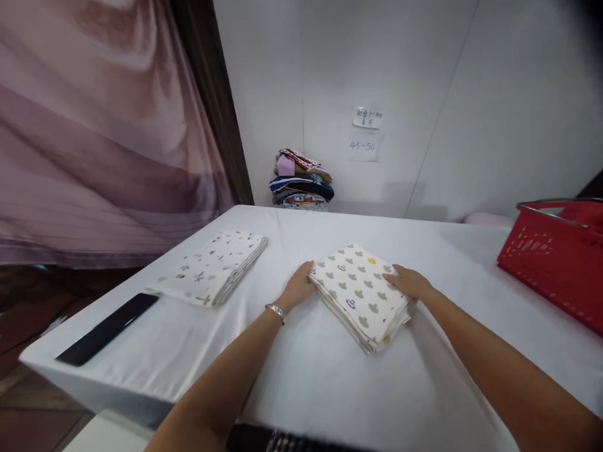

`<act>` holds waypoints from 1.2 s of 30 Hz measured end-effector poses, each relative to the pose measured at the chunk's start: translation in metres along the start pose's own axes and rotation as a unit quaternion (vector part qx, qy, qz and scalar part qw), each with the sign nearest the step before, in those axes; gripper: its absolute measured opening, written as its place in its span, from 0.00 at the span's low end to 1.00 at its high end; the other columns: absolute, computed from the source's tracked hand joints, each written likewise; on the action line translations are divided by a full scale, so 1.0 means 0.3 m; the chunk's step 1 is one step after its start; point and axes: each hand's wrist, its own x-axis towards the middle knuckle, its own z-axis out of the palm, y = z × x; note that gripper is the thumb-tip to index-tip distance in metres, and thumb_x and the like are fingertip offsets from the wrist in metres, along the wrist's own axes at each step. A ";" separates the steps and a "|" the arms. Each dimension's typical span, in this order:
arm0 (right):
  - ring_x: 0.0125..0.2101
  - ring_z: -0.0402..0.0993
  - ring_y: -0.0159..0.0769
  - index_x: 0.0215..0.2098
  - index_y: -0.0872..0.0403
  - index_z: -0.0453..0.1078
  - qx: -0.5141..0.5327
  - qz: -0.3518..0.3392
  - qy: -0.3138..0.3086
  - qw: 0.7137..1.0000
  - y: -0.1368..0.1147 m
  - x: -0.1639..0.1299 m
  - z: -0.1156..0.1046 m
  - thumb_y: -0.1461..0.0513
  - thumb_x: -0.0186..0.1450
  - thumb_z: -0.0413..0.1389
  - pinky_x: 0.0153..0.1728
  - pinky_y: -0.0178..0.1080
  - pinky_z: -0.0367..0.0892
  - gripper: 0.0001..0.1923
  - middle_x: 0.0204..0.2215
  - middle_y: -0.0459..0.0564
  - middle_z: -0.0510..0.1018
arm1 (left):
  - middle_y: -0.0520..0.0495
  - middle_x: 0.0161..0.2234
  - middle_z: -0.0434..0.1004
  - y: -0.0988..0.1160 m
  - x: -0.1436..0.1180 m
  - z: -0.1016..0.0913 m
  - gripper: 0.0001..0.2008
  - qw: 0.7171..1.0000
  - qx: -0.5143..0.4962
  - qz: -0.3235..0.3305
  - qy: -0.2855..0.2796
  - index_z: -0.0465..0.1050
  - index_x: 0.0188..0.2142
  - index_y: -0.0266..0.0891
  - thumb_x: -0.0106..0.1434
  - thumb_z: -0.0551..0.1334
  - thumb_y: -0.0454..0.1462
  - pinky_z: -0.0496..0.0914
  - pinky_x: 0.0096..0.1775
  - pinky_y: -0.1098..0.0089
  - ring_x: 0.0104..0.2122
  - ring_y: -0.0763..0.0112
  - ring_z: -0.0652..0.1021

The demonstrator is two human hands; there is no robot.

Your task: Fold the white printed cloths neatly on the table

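Cloth: folded patterned cloth (360, 295) lies flat on the white table (301, 383), mid-table, angled, layered edges facing you.
Left hand: your left hand (298, 287) rests against the cloth's left edge, fingers together and flat, not gripping; bracelet on the wrist.
Right hand: your right hand (409, 281) lies on the cloth's right top corner, fingers together, palm down, clamped on nothing.
Step tip: press evenly from both sides so the layers stay stacked; keep palms flat, don't pinch one layer.
Risk: likely the lower corner layers fan out if you push unevenly.
Nearby: second folded cloth (214, 269) to the left, well apart; black phone (107, 329) near the table's left edge; red basket (558, 260) far right; pile of clothes (301, 181) by the wall.
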 end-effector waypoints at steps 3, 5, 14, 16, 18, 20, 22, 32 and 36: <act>0.50 0.69 0.50 0.59 0.57 0.61 0.012 -0.013 -0.056 0.998 0.018 0.017 -0.005 0.41 0.61 0.44 0.47 0.46 0.64 0.37 0.52 0.59 0.71 | 0.45 0.56 0.66 0.001 0.004 0.000 0.27 1.000 -0.007 0.020 -0.017 0.63 0.56 0.41 0.56 0.61 0.35 0.62 0.56 0.65 0.55 0.65 0.68; 0.51 0.69 0.48 0.58 0.55 0.62 0.011 -0.048 -0.061 0.997 0.045 0.051 -0.025 0.41 0.61 0.45 0.48 0.43 0.64 0.36 0.52 0.58 0.71 | 0.46 0.54 0.68 0.011 -0.021 0.007 0.26 0.999 -0.001 0.034 -0.015 0.63 0.56 0.41 0.57 0.60 0.35 0.63 0.54 0.65 0.53 0.66 0.69; 0.57 0.61 0.51 0.62 0.53 0.56 -0.048 -0.066 -0.049 0.995 0.012 0.259 -0.133 0.54 0.57 0.57 0.55 0.49 0.57 0.37 0.58 0.56 0.64 | 0.47 0.48 0.72 0.125 -0.053 0.004 0.18 0.992 0.009 0.105 -0.062 0.69 0.48 0.42 0.64 0.53 0.47 0.68 0.47 0.66 0.45 0.66 0.73; 0.60 0.55 0.48 0.62 0.54 0.56 -0.040 -0.109 -0.018 0.993 -0.051 0.243 -0.109 0.57 0.59 0.54 0.58 0.47 0.53 0.33 0.60 0.55 0.60 | 0.46 0.52 0.70 0.157 0.040 0.019 0.18 0.990 0.034 0.130 -0.031 0.68 0.50 0.41 0.66 0.51 0.45 0.65 0.52 0.65 0.51 0.66 0.70; 0.63 0.48 0.45 0.63 0.53 0.55 -0.033 -0.153 0.019 0.987 -0.103 0.207 -0.063 0.55 0.64 0.49 0.60 0.48 0.48 0.30 0.63 0.53 0.56 | 0.45 0.56 0.66 0.190 0.146 0.061 0.19 0.981 0.065 0.179 -0.032 0.65 0.54 0.41 0.67 0.49 0.44 0.59 0.57 0.64 0.56 0.66 0.65; 0.64 0.44 0.46 0.63 0.52 0.53 -0.033 -0.160 0.035 0.986 -0.133 0.171 -0.008 0.50 0.66 0.44 0.61 0.53 0.45 0.30 0.64 0.53 0.52 | 0.44 0.61 0.59 0.217 0.240 0.124 0.21 0.969 0.114 0.211 -0.051 0.62 0.57 0.39 0.67 0.48 0.43 0.54 0.60 0.61 0.61 0.64 0.59; 0.64 0.42 0.46 0.64 0.51 0.51 -0.039 -0.153 0.031 0.987 -0.139 0.147 0.039 0.46 0.67 0.38 0.60 0.56 0.43 0.32 0.65 0.53 0.50 | 0.42 0.64 0.52 0.225 0.302 0.192 0.25 0.964 0.166 0.185 -0.088 0.58 0.59 0.37 0.66 0.48 0.46 0.49 0.61 0.54 0.63 0.59 0.53; 0.65 0.41 0.43 0.66 0.49 0.47 -0.032 -0.150 0.009 0.988 -0.134 0.154 0.043 0.44 0.67 0.33 0.61 0.53 0.40 0.34 0.65 0.51 0.48 | 0.46 0.66 0.41 0.173 0.331 0.282 0.31 0.968 0.193 0.113 -0.115 0.48 0.64 0.40 0.65 0.43 0.51 0.51 0.60 0.50 0.65 0.57 0.48; 0.65 0.36 0.44 0.65 0.51 0.48 -0.045 -0.139 0.000 0.989 -0.163 0.116 0.001 0.45 0.68 0.33 0.61 0.54 0.38 0.33 0.66 0.52 0.45 | 0.45 0.66 0.43 0.183 0.335 0.275 0.30 0.969 0.196 0.109 -0.103 0.51 0.63 0.41 0.65 0.45 0.50 0.53 0.59 0.52 0.62 0.52 0.55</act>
